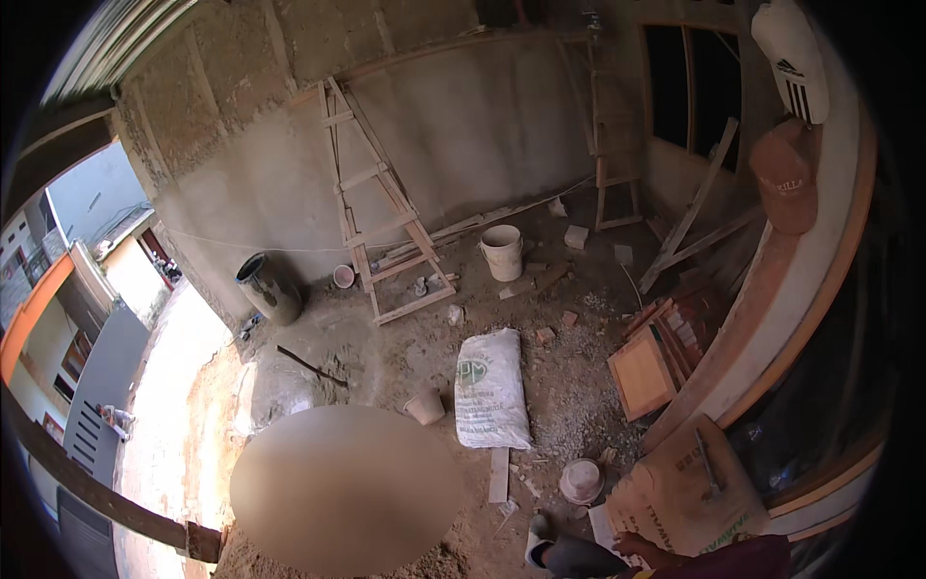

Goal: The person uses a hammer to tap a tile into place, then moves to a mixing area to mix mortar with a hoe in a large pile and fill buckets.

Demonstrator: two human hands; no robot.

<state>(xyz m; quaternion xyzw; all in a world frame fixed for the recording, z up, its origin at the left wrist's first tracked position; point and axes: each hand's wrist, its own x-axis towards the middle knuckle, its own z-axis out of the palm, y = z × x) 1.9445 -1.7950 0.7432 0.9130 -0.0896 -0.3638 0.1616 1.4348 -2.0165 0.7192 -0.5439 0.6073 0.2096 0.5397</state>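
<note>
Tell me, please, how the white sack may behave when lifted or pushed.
The white sack looks filled and bulging, so it is probably heavy. Its creased surface suggests it may sag. Lying broad and flat, it seems unlikely to roll.

Ladder (363,177): bare wood, matt. Wall (473,145): fairly smooth matt plaster low, rough and patchy up top. White sack (493,405): looks like woven plastic, wrinkled. Brown sack (666,487): matt paper, creased. Bucket (502,256): plastic, smeared dull. Dark drum (270,294): smooth, slight sheen. Gravel (579,415): rough. Reddish cap (786,183): matt cloth. Roof sheet (111,48): corrugated, looks metal.
</note>
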